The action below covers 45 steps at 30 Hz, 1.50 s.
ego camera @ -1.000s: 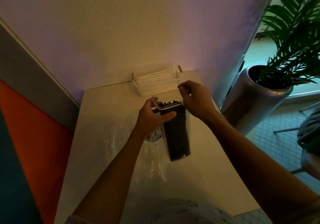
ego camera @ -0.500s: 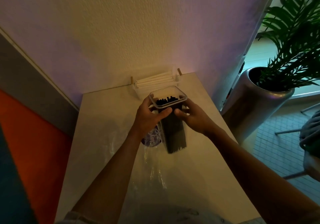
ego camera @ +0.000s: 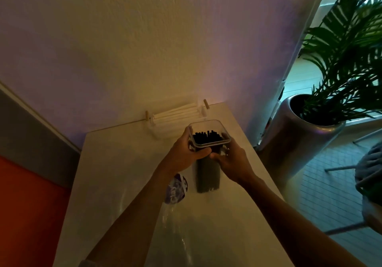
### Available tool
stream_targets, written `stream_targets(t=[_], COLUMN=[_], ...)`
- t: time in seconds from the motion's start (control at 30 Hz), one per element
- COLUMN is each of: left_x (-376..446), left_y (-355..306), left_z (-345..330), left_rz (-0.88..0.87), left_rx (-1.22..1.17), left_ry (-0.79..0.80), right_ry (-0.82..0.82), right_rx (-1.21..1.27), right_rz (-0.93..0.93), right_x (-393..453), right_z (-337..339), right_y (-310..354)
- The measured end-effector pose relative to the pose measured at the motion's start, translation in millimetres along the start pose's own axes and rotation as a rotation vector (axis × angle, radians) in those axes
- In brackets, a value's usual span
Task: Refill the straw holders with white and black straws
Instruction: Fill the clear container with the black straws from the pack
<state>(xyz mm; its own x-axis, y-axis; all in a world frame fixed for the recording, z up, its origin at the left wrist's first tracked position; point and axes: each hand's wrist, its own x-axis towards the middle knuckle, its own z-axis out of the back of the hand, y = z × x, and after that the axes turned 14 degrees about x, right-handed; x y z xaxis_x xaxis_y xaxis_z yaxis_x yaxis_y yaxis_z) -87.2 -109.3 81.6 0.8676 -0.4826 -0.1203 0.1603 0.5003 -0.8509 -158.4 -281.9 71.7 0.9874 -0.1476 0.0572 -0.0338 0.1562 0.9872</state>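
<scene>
Where hands [ego camera: 187, 153] grip, clear square holder [ego camera: 208, 163]

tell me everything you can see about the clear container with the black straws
The clear container is a tall, square-sectioned box of see-through plastic with rounded corners and a thicker rim, open-topped. Black straws stand upright inside, nearly filling it. It stands on the white table, before the white straw holder. The left hand and right hand grip it just below the rim.
</scene>
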Motion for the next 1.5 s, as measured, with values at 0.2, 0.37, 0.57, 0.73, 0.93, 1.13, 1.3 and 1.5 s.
stream_targets(t=[0.2, 0.37, 0.57, 0.73, 0.93, 1.13, 1.3, 1.5], left_x=[12, 7, -13, -36, -30, -7, 12, 39], left_y=[19, 34, 56, 83, 120, 151, 169, 182], left_z=[17, 43, 90, 140, 185, 211, 230, 248], left_rz=[0.064, 0.099, 0.081, 0.134, 0.151, 0.177, 0.148, 0.168], left_rx=[-0.059, -0.084, -0.063, -0.051, 0.009, -0.028, -0.054, -0.101], left_ry=[-0.033, -0.093, -0.206, -0.314, -0.376, -0.397, -0.387, -0.372], right_ry=[0.034, 0.078, 0.191, 0.304, 0.326, 0.328, 0.307, 0.287], right_rx=[-0.017, -0.031, 0.007, 0.02, 0.034, -0.01, -0.018, 0.016], right_rz=[0.005, 0.014, 0.04, 0.059, 0.053, 0.08, 0.102, 0.119], right_x=[29, 52, 78, 98, 127, 159, 181, 206], right_z=[-19, -50, -104, -170, -227, -260, -277, -286], right_y=[-11, -14, -3, 7, 8, -1, -7, -8])
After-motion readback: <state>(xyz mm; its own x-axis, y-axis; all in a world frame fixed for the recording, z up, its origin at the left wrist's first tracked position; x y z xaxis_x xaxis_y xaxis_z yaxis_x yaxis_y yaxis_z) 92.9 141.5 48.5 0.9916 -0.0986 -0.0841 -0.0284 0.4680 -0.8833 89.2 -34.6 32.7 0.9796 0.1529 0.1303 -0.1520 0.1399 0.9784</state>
